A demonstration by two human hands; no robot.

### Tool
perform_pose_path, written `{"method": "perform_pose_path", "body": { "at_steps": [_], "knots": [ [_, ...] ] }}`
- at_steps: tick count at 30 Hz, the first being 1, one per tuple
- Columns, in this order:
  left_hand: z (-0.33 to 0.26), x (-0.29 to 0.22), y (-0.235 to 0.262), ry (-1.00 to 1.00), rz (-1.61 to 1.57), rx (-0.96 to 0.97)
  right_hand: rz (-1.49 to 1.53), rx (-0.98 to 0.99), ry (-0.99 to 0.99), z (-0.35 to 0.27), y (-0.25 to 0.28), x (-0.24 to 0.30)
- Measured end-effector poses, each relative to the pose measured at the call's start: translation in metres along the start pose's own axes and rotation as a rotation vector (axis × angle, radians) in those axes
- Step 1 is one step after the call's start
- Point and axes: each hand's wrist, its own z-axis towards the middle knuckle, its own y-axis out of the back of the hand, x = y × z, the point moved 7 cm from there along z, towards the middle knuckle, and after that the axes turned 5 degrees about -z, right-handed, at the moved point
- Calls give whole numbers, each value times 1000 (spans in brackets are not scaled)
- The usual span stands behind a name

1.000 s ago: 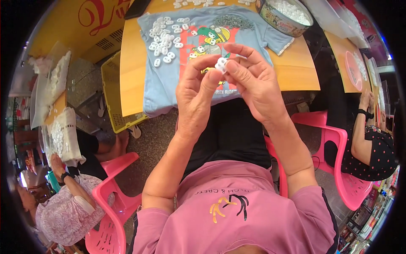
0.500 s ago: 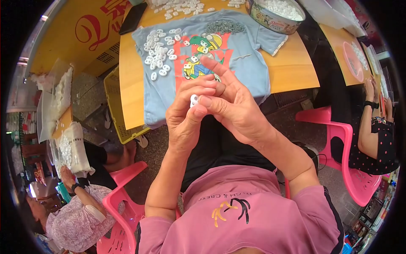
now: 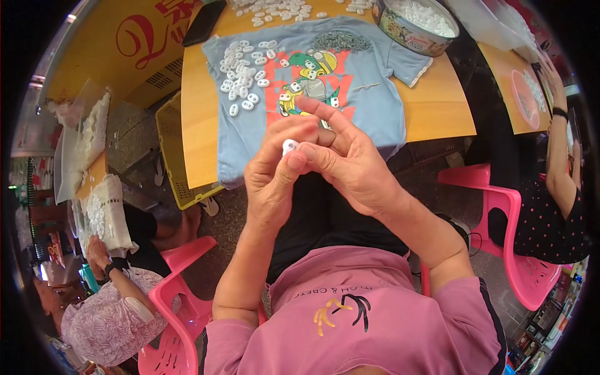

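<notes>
Over my lap, my left hand [image 3: 270,164] pinches a small white plastic oval piece with holes [image 3: 290,147] between thumb and curled fingers. My right hand [image 3: 350,159] meets it there; its thumb presses at the piece's right side, while its index finger stretches forward. A blue printed T-shirt [image 3: 247,140] lies spread over the table just beyond my hands. On its left part sits a loose heap of similar white oval pieces [image 3: 240,78], and several more lie on the print. A heap of small grey metal parts [image 3: 342,41] rests at the shirt's far side.
The wooden table [image 3: 437,106] carries a round tin [image 3: 415,28] of white pieces and a dark phone [image 3: 204,24]. A yellow crate [image 3: 178,150] stands left below it. Co-workers sit on pink chairs [image 3: 512,231] at both sides.
My hands stay together on the white piece, with only slight finger shifts. The view has turned a little. At the right, a co-worker's arm has reached farther forward.
</notes>
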Motion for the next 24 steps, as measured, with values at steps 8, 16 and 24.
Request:
{"method": "perform_pose_path", "body": {
  "at_steps": [8, 16, 24],
  "knots": [
    [32, -80, 123, -146, 629, -388, -783, -117, 175, 47, 72, 48],
    [28, -80, 301, 111, 844, -660, -1405, -246, 389, 105, 100, 72],
    [13, -69, 299, 61, 864, -692, -1921, -168, 409, 129, 77, 60]
  ]
}}
